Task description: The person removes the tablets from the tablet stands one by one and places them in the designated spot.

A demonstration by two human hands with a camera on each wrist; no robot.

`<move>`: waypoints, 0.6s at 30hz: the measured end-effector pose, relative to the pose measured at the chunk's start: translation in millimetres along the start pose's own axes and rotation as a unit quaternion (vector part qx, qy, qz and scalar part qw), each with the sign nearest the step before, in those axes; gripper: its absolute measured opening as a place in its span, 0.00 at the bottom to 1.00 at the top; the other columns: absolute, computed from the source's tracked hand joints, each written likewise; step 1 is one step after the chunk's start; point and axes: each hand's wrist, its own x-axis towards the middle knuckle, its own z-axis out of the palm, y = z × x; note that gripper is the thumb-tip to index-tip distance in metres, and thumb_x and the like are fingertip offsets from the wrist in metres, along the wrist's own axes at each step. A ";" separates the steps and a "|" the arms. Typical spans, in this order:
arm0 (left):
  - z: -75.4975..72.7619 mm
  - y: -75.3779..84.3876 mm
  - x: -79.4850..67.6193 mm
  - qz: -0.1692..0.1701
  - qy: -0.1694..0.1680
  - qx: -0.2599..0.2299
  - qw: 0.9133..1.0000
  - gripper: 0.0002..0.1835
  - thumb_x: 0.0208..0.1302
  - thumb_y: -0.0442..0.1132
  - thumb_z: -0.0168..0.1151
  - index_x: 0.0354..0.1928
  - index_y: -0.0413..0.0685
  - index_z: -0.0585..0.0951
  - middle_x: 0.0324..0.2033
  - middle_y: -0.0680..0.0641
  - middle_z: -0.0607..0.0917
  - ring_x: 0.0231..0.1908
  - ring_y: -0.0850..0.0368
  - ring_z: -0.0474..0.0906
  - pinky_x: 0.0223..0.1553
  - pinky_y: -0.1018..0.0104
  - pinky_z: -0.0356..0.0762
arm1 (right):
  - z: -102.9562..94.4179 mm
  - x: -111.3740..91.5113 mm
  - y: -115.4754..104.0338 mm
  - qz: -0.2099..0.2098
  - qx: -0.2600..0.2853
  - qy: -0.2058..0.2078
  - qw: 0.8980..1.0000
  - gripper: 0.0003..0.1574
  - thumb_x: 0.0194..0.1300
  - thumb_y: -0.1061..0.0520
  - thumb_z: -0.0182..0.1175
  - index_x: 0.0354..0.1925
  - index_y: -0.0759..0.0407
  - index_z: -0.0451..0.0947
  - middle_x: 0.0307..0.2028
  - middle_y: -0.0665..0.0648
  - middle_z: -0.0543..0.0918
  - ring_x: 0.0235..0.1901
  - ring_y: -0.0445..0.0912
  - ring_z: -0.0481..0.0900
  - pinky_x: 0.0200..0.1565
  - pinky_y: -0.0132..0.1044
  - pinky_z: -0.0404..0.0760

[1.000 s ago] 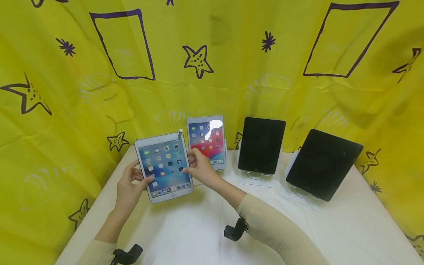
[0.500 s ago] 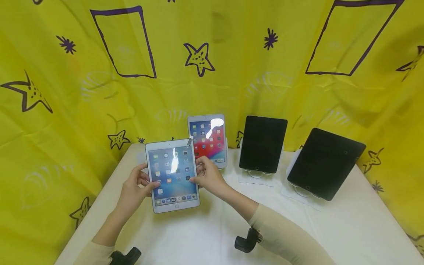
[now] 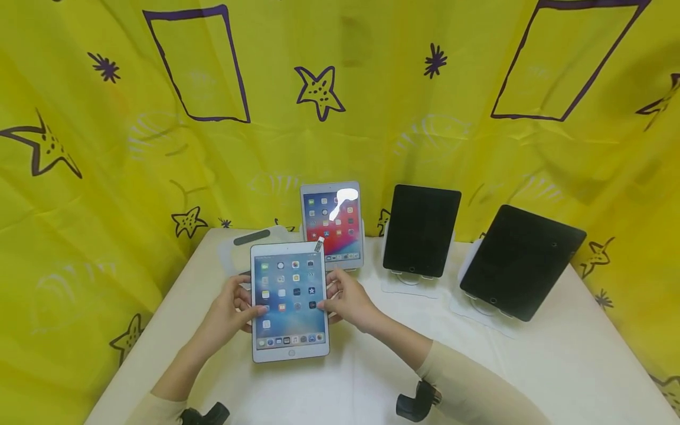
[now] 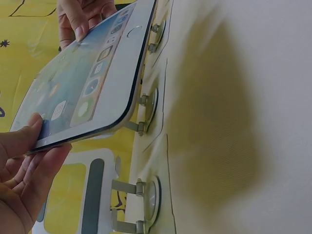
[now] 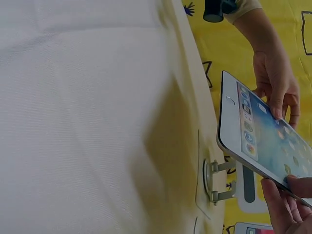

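Observation:
A white-framed tablet [image 3: 290,301] with a lit blue home screen hangs over the table, held between both hands. My left hand [image 3: 228,313] grips its left edge, thumb on the glass and fingers behind. On the opposite edge my right hand [image 3: 350,301] pinches it the same way. A small label tab sticks out at the tablet's top right corner. Both wrist views show the tablet [image 4: 92,73] raised above the tabletop, its shadow falling on the cloth. Behind it, a tablet stand [image 3: 252,237] with grey pads holds nothing.
Another white tablet [image 3: 332,221] with a red and blue screen leans on a stand, partly behind the held one. To the right, two black tablets, one upright [image 3: 422,230] and one tilted [image 3: 523,262], sit on stands. A yellow curtain [image 3: 372,88] hangs behind the white table [image 3: 531,378].
Both hands have brought the tablet right and toward the front of the table, and its tilt has lessened. The bare stand at the back left has come into view.

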 end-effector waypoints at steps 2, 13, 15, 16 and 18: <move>2.1 -1.2 -0.4 -0.004 -0.012 -0.007 1.000 0.38 0.54 0.31 0.68 0.62 0.38 0.57 0.34 0.42 0.70 0.29 0.55 0.74 0.24 0.65 0.82 | -1.2 -2.2 1.7 0.008 0.005 -0.003 1.000 0.25 0.56 0.68 0.65 0.50 0.65 0.66 0.33 0.61 0.74 0.27 0.46 0.80 0.26 0.41 0.84; 12.0 -12.4 -5.2 -0.004 -0.092 -0.053 0.994 0.39 0.55 0.32 0.68 0.63 0.36 0.55 0.32 0.43 0.69 0.26 0.58 0.74 0.21 0.62 0.81 | -1.6 -14.4 18.3 0.066 0.014 -0.016 0.998 0.23 0.53 0.71 0.65 0.46 0.66 0.66 0.31 0.60 0.73 0.23 0.46 0.79 0.25 0.41 0.83; 13.6 -14.5 -6.5 -0.004 -0.109 -0.064 0.992 0.40 0.56 0.33 0.67 0.63 0.33 0.53 0.32 0.43 0.69 0.27 0.58 0.75 0.21 0.62 0.81 | -0.8 -16.1 23.3 0.071 0.013 -0.019 0.997 0.23 0.53 0.71 0.65 0.45 0.67 0.67 0.30 0.59 0.73 0.22 0.45 0.79 0.25 0.41 0.83; 14.4 -15.6 -7.0 -0.002 -0.117 -0.068 0.991 0.40 0.57 0.33 0.67 0.63 0.33 0.53 0.32 0.43 0.69 0.27 0.59 0.75 0.21 0.61 0.81 | -0.4 -16.9 25.6 0.072 0.015 -0.020 0.997 0.23 0.53 0.72 0.65 0.45 0.67 0.67 0.30 0.59 0.73 0.21 0.45 0.79 0.25 0.42 0.84; 16.1 -18.5 -7.5 -0.002 -0.129 -0.073 0.989 0.39 0.57 0.33 0.67 0.63 0.33 0.53 0.32 0.43 0.69 0.27 0.59 0.75 0.21 0.61 0.81 | 0.0 -18.8 30.4 0.073 0.019 -0.022 0.997 0.22 0.52 0.72 0.64 0.44 0.67 0.67 0.30 0.59 0.73 0.20 0.45 0.79 0.25 0.42 0.84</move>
